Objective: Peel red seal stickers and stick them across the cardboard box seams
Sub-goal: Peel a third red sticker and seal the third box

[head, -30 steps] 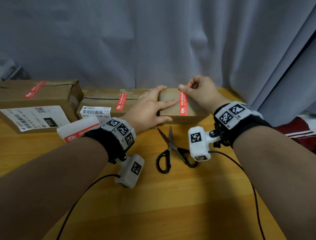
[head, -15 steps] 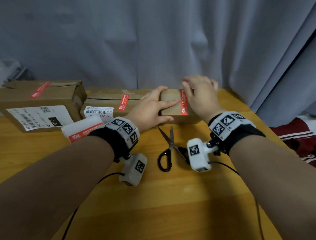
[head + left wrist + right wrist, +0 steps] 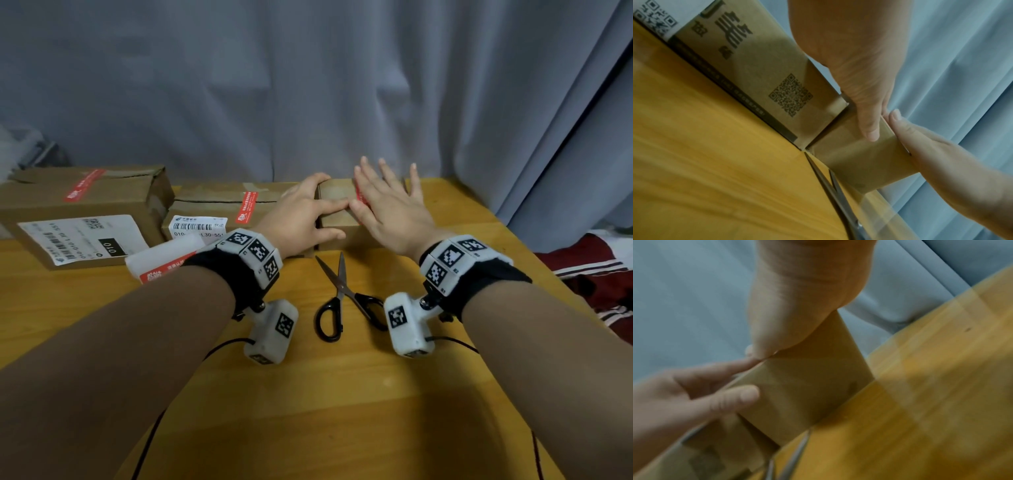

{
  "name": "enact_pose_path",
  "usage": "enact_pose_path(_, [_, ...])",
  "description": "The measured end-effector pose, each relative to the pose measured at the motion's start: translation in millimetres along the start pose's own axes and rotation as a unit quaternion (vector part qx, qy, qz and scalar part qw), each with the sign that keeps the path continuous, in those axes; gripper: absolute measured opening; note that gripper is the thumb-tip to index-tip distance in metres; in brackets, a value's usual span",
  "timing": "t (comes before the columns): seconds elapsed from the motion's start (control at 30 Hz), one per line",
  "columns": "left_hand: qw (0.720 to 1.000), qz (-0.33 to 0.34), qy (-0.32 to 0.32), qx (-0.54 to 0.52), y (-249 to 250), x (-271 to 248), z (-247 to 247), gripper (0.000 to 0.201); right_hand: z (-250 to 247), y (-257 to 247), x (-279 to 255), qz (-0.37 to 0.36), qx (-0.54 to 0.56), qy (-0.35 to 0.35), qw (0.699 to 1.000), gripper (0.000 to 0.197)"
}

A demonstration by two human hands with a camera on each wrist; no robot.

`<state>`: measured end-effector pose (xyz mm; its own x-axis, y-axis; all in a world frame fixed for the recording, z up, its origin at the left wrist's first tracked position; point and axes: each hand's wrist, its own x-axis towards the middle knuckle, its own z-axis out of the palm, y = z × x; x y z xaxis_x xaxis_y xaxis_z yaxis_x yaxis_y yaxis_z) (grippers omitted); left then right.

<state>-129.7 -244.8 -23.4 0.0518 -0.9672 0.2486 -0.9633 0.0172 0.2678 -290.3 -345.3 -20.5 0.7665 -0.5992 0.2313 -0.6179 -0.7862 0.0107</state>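
Head view shows the small cardboard box (image 3: 337, 209) just right of centre frame, with a red seal sticker (image 3: 359, 196) running front-to-back across its top, its long axis pointing away from the camera. The right hand (image 3: 388, 209) lies flat over that sticker, fingers straight and spread, palm pressing down; it is the nearer hand to the sticker. The left hand (image 3: 301, 214) braces the box's left end, fingers straight along the top and thumb against the front face. The smoothing stroke should probably follow the sticker's length.

Counted: three cardboard boxes in a row, each with one red sticker visible; one sticker roll (image 3: 161, 260) at left of centre; one pair of scissors (image 3: 342, 294) in front of the small box.
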Motion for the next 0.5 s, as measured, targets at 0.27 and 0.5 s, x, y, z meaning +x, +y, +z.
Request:
enact_pose_path(0.27, [1.000,-0.012,-0.006,0.005,3,-1,0,0.058,-16,11,3,0.032,-0.042,-0.026,0.998,0.069])
enact_pose_path(0.5, [1.000,-0.015,0.000,-0.001,4,-3,1,0.057,-8,6,3,0.003,-0.030,-0.040,0.999,0.073])
